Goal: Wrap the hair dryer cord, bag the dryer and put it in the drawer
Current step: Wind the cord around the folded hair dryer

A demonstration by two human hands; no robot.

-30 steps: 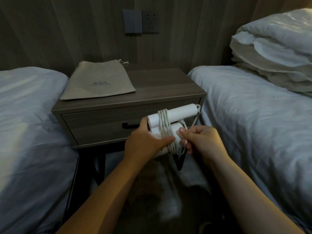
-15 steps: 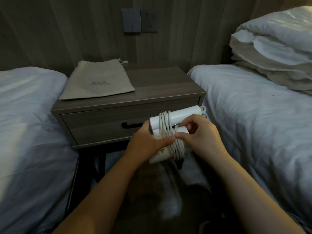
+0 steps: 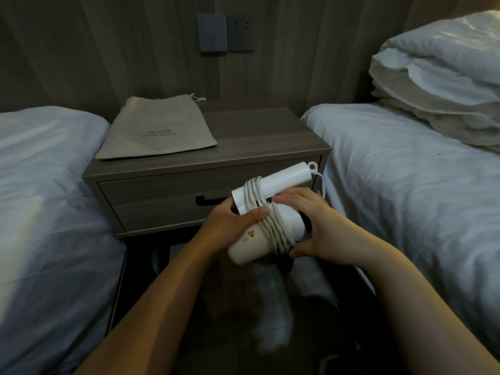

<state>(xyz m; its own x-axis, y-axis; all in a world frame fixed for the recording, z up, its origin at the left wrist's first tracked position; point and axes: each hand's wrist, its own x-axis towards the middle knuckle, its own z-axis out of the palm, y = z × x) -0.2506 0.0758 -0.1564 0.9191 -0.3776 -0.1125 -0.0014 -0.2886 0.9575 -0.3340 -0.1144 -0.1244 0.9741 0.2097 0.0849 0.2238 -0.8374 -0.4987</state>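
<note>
I hold a folded white hair dryer (image 3: 281, 177) in front of the nightstand, its white cord (image 3: 273, 228) wound several times around body and handle. My left hand (image 3: 232, 223) grips the dryer's left side, thumb pressed on the coils. My right hand (image 3: 316, 228) cups the right side, fingers over the top and thumb under the cord bundle. A beige drawstring bag (image 3: 157, 128) lies flat on the left of the nightstand top. The drawer (image 3: 151, 198) below is closed, its black handle (image 3: 208, 200) partly hidden behind my left hand.
The wooden nightstand (image 3: 259, 133) stands between two beds with white sheets, one at left (image 3: 40, 198) and one at right (image 3: 405, 171). Folded bedding (image 3: 443, 77) is stacked on the right bed. A switch and socket (image 3: 226, 32) sit on the panelled wall.
My right hand moved from pulling the cord at the lower right to cupping the dryer's right side. The dryer tilted, its handle end rising to the right.
</note>
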